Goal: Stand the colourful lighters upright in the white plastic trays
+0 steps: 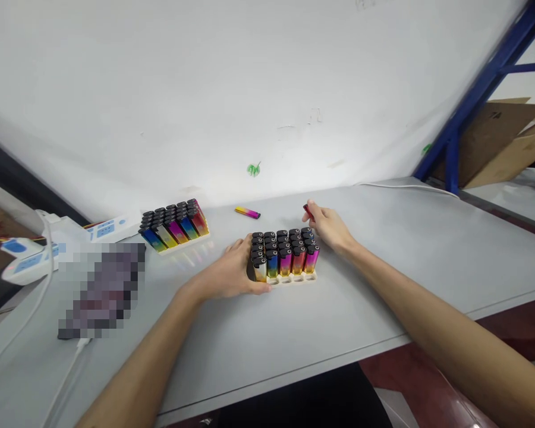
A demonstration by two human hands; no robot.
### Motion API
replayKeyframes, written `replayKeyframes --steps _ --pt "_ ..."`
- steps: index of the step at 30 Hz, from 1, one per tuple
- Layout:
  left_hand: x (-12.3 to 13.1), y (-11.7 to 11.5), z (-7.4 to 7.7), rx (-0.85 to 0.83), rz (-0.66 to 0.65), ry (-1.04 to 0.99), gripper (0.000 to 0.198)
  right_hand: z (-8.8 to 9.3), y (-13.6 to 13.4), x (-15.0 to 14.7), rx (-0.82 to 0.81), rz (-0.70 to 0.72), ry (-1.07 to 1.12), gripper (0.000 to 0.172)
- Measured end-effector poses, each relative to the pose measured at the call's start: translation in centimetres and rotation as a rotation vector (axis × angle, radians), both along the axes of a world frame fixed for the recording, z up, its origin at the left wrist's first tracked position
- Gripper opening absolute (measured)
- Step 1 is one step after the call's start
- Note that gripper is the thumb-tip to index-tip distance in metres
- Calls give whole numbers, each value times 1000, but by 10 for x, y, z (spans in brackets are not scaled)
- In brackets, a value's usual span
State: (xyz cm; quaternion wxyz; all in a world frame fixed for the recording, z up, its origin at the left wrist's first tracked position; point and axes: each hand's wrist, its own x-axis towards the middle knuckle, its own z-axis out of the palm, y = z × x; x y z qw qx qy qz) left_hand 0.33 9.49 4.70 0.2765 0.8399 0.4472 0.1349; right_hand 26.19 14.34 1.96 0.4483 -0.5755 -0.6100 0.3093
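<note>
A pale tray (298,279) holds rows of upright coloured lighters with black tops; its front row has one lighter at the left end and bare slots beside it. My left hand (234,270) is wrapped round the tray's left side, thumb at the front corner. Just behind the tray's right end, my right hand (329,227) pinches a red lighter (309,210), mostly hidden by the fingers. A yellow and magenta lighter (248,212) lies flat behind the tray. Further left stands a second tray (185,244) filled with lighters.
Power strips (109,228) and white cables are at the left, near a pixelated dark object (107,291) on the grey table (294,339). A white wall rises behind. Blue metal posts (452,157) and cardboard boxes (503,142) stand at the right.
</note>
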Motion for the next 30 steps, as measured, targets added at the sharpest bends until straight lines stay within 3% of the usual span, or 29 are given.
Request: replayKeyframes --steps 6,10,21,30 --pt "2 -2 3 2 -3 -7 78 4 0 -2 -196 25 383 53" --pt "2 -2 2 11 -4 -2 77 9 -1 -5 -241 42 519 45" --pt "1 -1 2 17 -14 -20 74 9 -5 -10 -265 64 494 51" --pt "1 0 1 14 -19 -2 78 13 -7 -12 -327 54 558 41"
